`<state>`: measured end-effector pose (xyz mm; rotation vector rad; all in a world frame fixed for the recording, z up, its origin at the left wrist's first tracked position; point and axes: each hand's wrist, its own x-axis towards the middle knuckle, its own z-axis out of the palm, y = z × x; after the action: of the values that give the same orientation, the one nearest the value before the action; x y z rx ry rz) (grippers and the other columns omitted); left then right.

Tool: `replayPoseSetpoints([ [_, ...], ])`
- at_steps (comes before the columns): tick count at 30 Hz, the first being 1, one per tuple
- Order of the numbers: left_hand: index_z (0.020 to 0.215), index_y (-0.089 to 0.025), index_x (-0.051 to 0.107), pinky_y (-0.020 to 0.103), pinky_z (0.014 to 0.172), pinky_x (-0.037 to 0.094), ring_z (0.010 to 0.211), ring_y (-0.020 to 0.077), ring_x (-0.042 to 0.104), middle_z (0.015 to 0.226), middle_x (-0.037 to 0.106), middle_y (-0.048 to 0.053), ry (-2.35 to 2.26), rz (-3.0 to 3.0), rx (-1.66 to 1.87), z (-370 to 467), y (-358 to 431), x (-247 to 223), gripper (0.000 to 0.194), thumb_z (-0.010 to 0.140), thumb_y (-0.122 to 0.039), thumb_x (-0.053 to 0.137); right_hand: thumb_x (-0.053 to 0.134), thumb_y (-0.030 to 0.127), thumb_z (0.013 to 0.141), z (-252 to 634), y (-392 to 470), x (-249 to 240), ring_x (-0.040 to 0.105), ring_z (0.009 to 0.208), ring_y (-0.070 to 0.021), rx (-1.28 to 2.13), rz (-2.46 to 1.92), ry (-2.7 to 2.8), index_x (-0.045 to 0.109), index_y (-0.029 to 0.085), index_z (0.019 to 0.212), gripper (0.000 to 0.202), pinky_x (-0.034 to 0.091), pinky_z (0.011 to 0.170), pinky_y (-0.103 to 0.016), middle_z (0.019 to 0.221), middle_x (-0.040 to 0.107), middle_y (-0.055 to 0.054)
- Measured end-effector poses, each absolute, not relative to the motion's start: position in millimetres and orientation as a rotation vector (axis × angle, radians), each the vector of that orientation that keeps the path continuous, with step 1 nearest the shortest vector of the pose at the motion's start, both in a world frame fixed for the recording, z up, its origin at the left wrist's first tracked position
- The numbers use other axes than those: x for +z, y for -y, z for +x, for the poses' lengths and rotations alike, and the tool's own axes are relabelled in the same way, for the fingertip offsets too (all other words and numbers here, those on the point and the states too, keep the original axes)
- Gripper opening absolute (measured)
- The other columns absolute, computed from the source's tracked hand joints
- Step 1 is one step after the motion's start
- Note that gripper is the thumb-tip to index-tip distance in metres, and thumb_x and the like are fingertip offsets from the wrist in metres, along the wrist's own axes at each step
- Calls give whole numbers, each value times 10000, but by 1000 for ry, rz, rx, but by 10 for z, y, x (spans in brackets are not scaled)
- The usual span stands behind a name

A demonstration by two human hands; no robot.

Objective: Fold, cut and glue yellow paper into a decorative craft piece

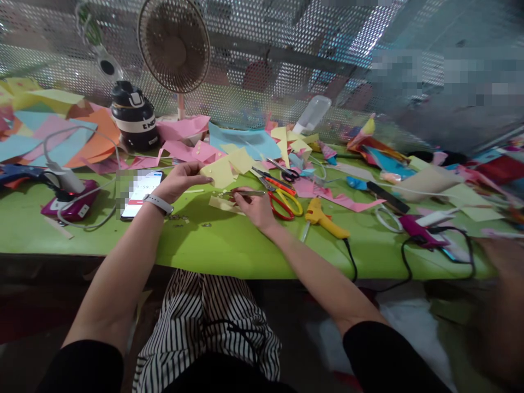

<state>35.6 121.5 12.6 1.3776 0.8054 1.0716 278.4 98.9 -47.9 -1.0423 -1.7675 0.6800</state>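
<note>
My left hand [183,181] pinches the left edge of a yellow paper sheet [221,173], raised slightly over the green table. Just right of it, my right hand [254,208] is closed around a slim metal tool [251,192], which looks like tweezers. The tool lies nearly level, with its tip pointing left toward small yellow scraps below the sheet. Under my right fingers is a pale yellow strip [224,205]. Tiny bits [177,218] are scattered on the table near my left wrist.
Red-and-yellow scissors [282,204], a yellow glue gun [325,219] and its cord lie to the right. A phone [141,195] and purple power block [71,201] are left. Behind stand a black bottle [135,117], a fan [174,52] and colored papers. Another person's arm is far right.
</note>
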Motion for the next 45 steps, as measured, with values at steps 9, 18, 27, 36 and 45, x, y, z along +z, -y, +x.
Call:
replayPoseSetpoints([
  [9,802,-127,712,265,780,516,774,126,677,825,740,34,-821,1376,1068,376,-1191,156,238,640,-216,862,633,426,917,2781,-934,-476,772,736,-219,713,-1017,1794,750,206,1006,264,680,683,-393,866,792,-65],
  [18,811,-125,719,276,790,520,777,133,681,829,740,40,-821,1388,1064,376,-1194,141,237,645,-217,862,619,410,924,2764,-916,-473,771,762,-210,755,-1005,1788,749,221,990,238,680,714,-393,873,791,-55],
  [27,827,-128,720,284,806,523,802,140,681,865,747,53,-838,1408,1039,381,-1203,120,235,662,-227,854,652,467,900,2775,-896,-476,773,780,-212,774,-1018,1789,753,214,1005,292,675,728,-393,900,795,-62],
  [36,823,-130,710,283,803,529,788,137,682,853,744,53,-849,1418,1026,384,-1206,118,226,669,-219,848,618,426,916,2774,-937,-420,775,764,-217,778,-1027,1751,755,198,963,270,675,709,-396,863,798,-72],
  [45,835,-130,712,253,712,528,739,126,669,824,738,47,-843,1414,993,402,-1159,135,244,682,-248,861,639,347,935,2893,-579,-117,787,843,-220,762,-807,1686,723,182,1060,223,682,784,-386,917,806,-65],
])
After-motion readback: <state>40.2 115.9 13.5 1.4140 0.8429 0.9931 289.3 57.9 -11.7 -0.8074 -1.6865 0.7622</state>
